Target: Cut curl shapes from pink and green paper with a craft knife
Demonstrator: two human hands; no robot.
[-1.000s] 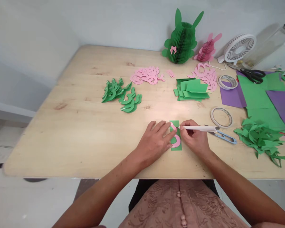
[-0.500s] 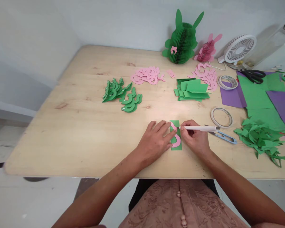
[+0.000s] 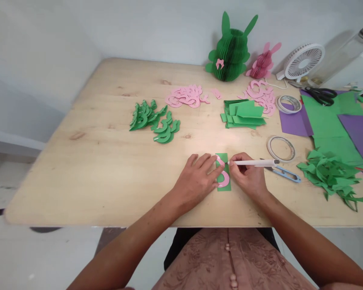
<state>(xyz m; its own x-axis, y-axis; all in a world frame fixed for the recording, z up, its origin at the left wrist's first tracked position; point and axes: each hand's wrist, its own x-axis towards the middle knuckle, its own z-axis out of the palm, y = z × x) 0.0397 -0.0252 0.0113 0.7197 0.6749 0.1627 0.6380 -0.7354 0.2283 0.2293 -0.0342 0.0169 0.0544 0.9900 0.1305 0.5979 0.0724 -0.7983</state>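
My left hand (image 3: 196, 177) lies flat with its fingers spread, pressing a curved pink paper cutout (image 3: 224, 180) onto a small green paper rectangle (image 3: 228, 186). Part of the cutout is hidden under the fingertips. In my right hand (image 3: 249, 175) is a white pen (image 3: 254, 162), pinched between thumb and fingers. Its tip points left and meets the green paper beside the upper part of the pink shape. Just right of that hand lie blue-handled thread snips (image 3: 286, 174) and a tape roll (image 3: 280, 149).
Green cutouts (image 3: 166, 129), pink cutouts (image 3: 186, 96) and stacked green rectangles (image 3: 243, 114) lie farther back. Green scraps (image 3: 332, 175), black scissors (image 3: 320, 96) and purple paper (image 3: 295, 121) are at right. A green paper rabbit (image 3: 231, 52), a pink one (image 3: 262, 64) and a fan (image 3: 304, 62) stand along the wall.
The pen tip has shifted very slightly along the edge of the pink cutout. Both hands stay almost in place, and the whole view has drifted a little.
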